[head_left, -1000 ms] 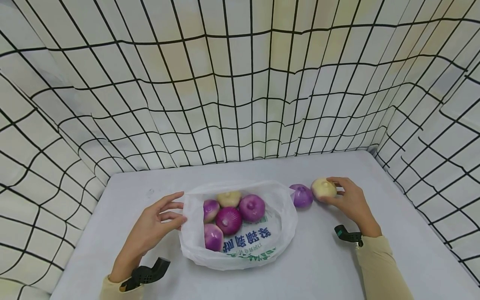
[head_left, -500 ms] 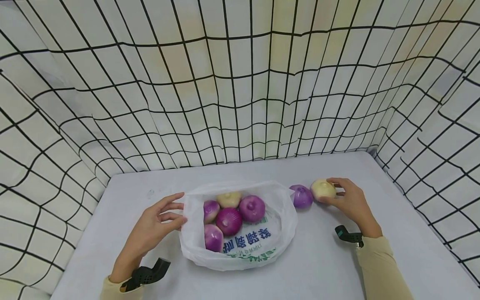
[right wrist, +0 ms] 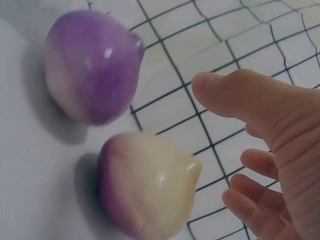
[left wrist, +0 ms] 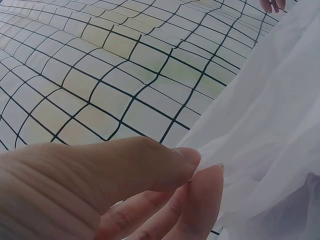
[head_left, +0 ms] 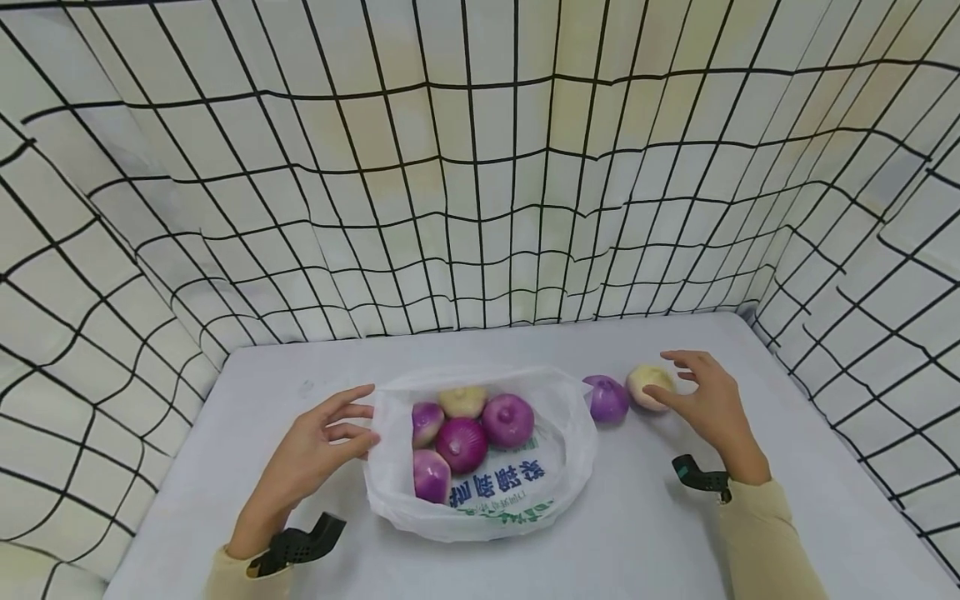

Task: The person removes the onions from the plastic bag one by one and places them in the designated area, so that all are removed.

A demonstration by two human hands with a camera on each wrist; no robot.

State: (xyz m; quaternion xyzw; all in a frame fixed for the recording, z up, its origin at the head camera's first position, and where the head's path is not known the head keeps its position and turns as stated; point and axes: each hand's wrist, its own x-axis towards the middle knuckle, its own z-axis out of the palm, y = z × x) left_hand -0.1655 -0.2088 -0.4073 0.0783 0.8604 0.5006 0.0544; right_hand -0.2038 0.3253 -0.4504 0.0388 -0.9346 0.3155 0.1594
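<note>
A white plastic bag (head_left: 483, 527) with blue and green print lies open at the middle of the table. Several onions lie inside it, among them a dark purple onion (head_left: 461, 444) and a pale onion (head_left: 462, 401). At the bag's left rim, my left hand (head_left: 318, 446) pinches the plastic between thumb and fingertips; the left wrist view shows the thumb (left wrist: 170, 167) against a finger. To the right of the bag, a purple onion (head_left: 607, 400) and a pale yellow onion (right wrist: 150, 185) sit side by side. My right hand (head_left: 708, 400) hovers by the pale yellow one, fingers spread, holding nothing.
Black netting (head_left: 480, 175) over white sheeting encloses the back and both sides of the white table (head_left: 630, 517). A black camera (head_left: 300, 543) is strapped to the left wrist, and another camera (head_left: 697, 475) to the right.
My right hand has let go of the pale yellow onion and spread its fingers, lifting slightly off it. The left hand stays at the bag's rim. The head view has shifted slightly.
</note>
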